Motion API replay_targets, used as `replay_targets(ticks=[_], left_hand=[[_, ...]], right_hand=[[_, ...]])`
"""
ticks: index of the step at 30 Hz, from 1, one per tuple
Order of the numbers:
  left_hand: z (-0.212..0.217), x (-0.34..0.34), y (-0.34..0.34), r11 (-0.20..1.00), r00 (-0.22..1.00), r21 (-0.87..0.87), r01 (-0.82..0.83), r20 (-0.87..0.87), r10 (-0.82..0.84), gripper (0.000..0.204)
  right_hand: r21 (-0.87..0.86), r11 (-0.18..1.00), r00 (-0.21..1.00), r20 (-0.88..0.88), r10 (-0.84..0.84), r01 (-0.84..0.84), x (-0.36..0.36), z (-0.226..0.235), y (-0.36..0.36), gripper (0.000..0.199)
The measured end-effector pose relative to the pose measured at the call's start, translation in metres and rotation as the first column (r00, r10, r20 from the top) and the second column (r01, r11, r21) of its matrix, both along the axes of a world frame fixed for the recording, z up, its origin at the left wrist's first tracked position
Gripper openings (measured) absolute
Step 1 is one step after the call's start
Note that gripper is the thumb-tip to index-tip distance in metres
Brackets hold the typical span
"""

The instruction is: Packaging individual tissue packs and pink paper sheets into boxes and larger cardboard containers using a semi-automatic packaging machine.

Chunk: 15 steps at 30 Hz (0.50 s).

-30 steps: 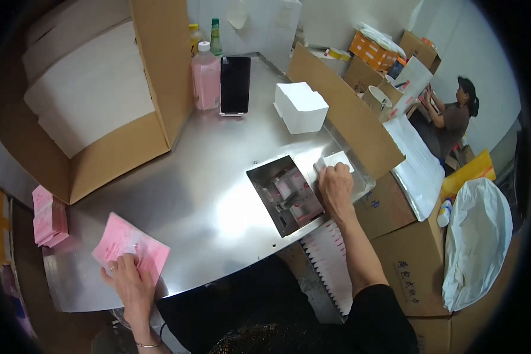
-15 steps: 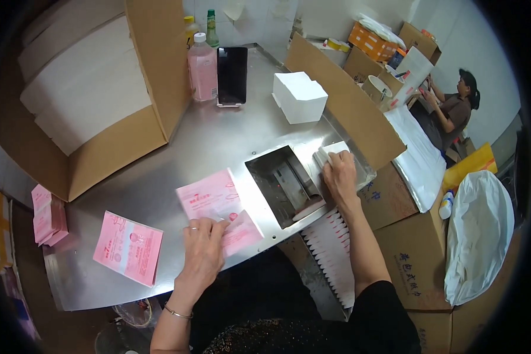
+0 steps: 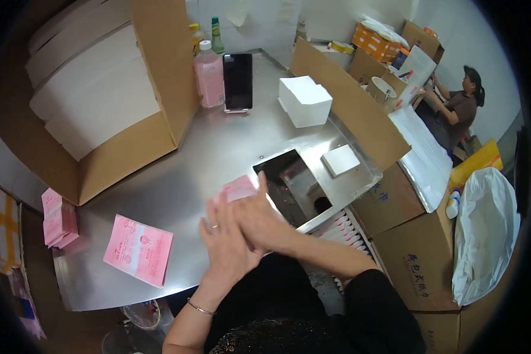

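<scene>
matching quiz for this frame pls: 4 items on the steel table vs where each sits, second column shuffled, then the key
Things:
1. pink bottle
2. black phone
3. flat pink packet
4. white box

Places:
A. lying flat near the table's front left edge
B. propped upright just right of the pink bottle
C. beside the long cardboard sheet, behind the dark rectangular recess
D. standing by the corner of the big open carton

Pairs: 1-D, 2-B, 3-A, 4-C

pink bottle [image 3: 209,74] beside upright phone [image 3: 238,81]; white box [image 3: 304,101]
</scene>
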<state>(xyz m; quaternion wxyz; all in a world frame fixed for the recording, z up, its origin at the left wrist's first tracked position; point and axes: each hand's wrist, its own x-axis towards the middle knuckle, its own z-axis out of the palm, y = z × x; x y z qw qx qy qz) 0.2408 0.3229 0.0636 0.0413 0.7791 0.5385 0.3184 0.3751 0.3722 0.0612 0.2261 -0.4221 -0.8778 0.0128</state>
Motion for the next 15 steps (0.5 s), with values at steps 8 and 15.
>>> replay_targets(ticks=[8,15], left_hand=[[0.011,-0.018,-0.003,0.997,0.958,-0.043,-0.071,-0.283,0.057,0.058],[0.019,-0.017,0.002,0.998,0.95,0.064,-0.022,-0.308,0.041,0.06]], right_hand=[[0.436,0.65,0.745,-0.072,-0.663,0.622,0.124,0.012,0.017,0.023],[0.281,0.698,0.741,-0.08,-0.667,0.659,0.177,-0.016,0.03,0.015]])
